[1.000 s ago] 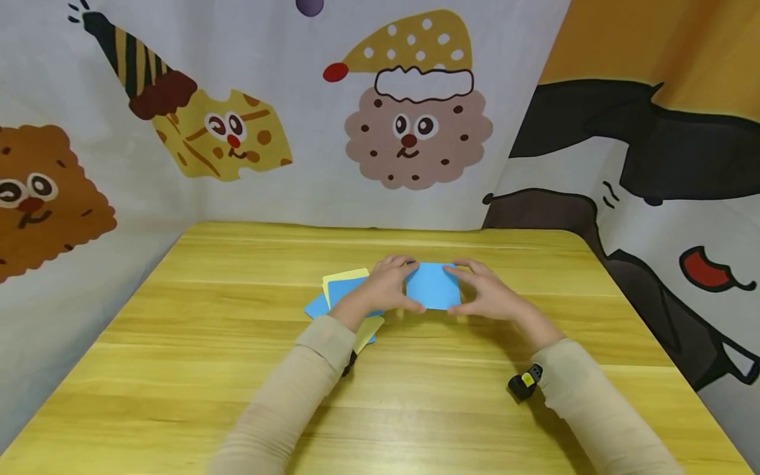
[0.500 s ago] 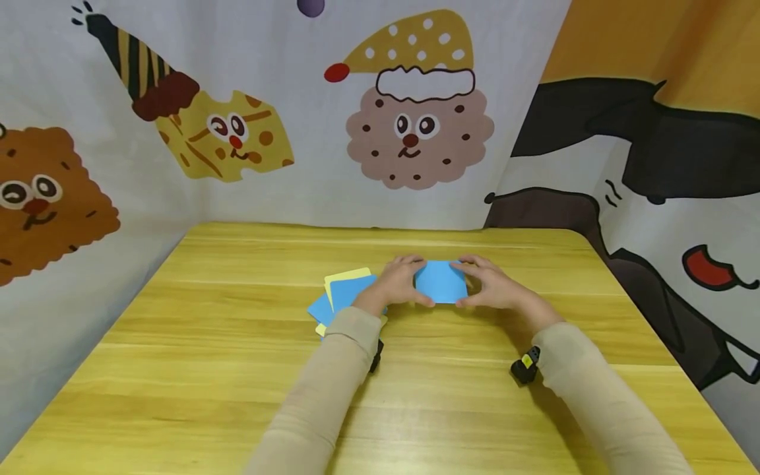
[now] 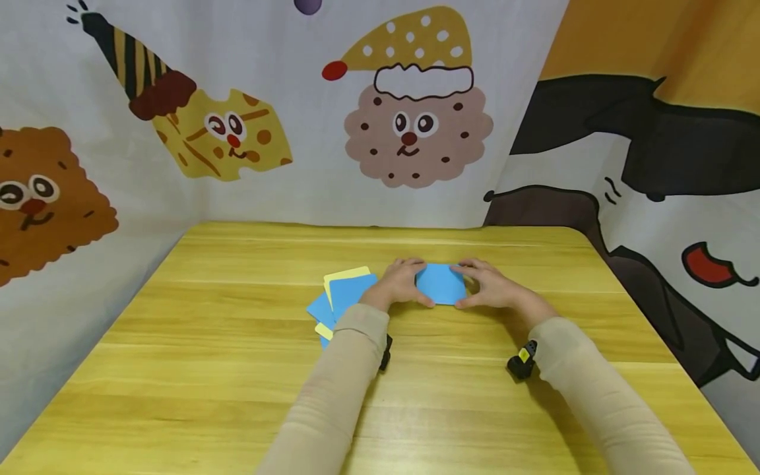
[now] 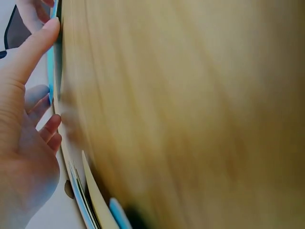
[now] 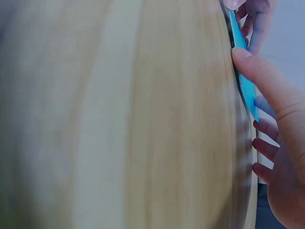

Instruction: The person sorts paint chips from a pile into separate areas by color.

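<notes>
A blue card (image 3: 441,284) is held between both hands over the far middle of the wooden table. My left hand (image 3: 400,282) grips its left side, thumb at the near edge and fingers at the far edge. On the opposite side my right hand (image 3: 489,287) pinches it the same way. Both wrist views show the card nearly edge-on, close over the tabletop. Left of the hands lies a loose, fanned pile of blue cards (image 3: 351,293) and yellow cards (image 3: 346,273), partly hidden by the left forearm.
The wooden table (image 3: 196,369) reaches back to a curtain (image 3: 315,198) printed with cartoon food characters. Small black devices sit at both wrists, such as the right wrist camera (image 3: 521,363).
Both hands and the blue card shifted a little to the right, mostly in the first half second. The left forearm swung right too, covering a different part of the pile.
</notes>
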Motion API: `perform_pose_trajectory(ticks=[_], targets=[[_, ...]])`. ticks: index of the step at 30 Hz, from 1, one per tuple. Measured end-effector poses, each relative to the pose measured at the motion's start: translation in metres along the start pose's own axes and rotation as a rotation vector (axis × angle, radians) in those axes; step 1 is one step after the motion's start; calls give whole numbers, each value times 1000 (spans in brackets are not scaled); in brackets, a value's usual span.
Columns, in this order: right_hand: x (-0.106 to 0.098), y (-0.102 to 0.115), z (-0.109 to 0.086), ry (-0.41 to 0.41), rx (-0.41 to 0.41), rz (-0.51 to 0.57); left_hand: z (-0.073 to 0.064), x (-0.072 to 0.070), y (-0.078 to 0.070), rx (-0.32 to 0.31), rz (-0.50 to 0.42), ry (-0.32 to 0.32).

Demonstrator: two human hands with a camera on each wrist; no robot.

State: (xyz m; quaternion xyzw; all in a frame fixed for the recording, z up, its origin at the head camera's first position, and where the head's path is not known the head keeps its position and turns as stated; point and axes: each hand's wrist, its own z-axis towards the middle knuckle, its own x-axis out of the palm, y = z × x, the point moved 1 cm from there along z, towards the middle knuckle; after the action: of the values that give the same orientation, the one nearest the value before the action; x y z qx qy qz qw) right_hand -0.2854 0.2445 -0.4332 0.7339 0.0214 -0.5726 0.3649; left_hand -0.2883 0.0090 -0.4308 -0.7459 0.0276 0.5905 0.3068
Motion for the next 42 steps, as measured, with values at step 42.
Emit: perform_pose_trajectory(ticks=[42], targets=[[4,21,-8,-103,-69,139,-23,-16,0,109,-132,-86]])
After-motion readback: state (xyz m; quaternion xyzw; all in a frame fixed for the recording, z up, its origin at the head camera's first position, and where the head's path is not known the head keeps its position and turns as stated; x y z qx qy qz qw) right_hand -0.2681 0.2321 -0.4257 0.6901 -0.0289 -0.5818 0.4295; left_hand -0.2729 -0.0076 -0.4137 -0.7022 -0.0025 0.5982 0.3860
